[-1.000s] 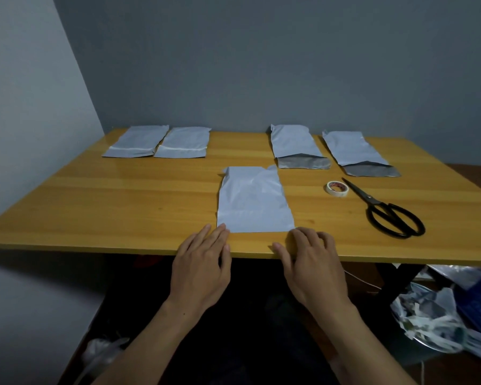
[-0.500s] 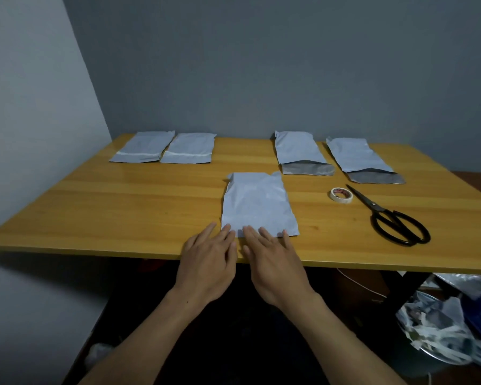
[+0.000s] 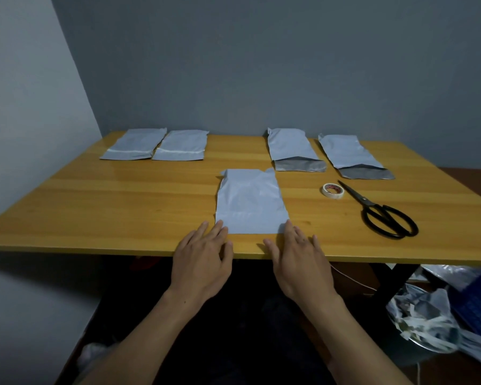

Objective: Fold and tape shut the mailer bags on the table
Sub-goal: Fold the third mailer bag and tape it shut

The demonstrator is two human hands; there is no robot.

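Observation:
A pale grey mailer bag (image 3: 250,201) lies flat near the front edge of the wooden table (image 3: 122,207), its near end folded. My left hand (image 3: 203,259) rests flat with its fingertips on the bag's near left corner. At the near right corner my right hand (image 3: 297,259) lies flat, fingers straight, touching the bag's edge. A roll of white tape (image 3: 333,190) and black scissors (image 3: 383,215) lie to the right. Two open mailers (image 3: 293,150) (image 3: 350,157) lie at the back right. At the back left are two folded, taped mailers (image 3: 135,144) (image 3: 182,145).
Walls close in the table at the back and left. On the floor at the lower right sits a bin of crumpled plastic scraps (image 3: 425,320) beside a blue crate (image 3: 478,301). A thin white cord (image 3: 353,280) hangs under the table edge.
My right hand has slid from the middle of the bag's near edge out to its right corner. The left hand has stayed at the left corner.

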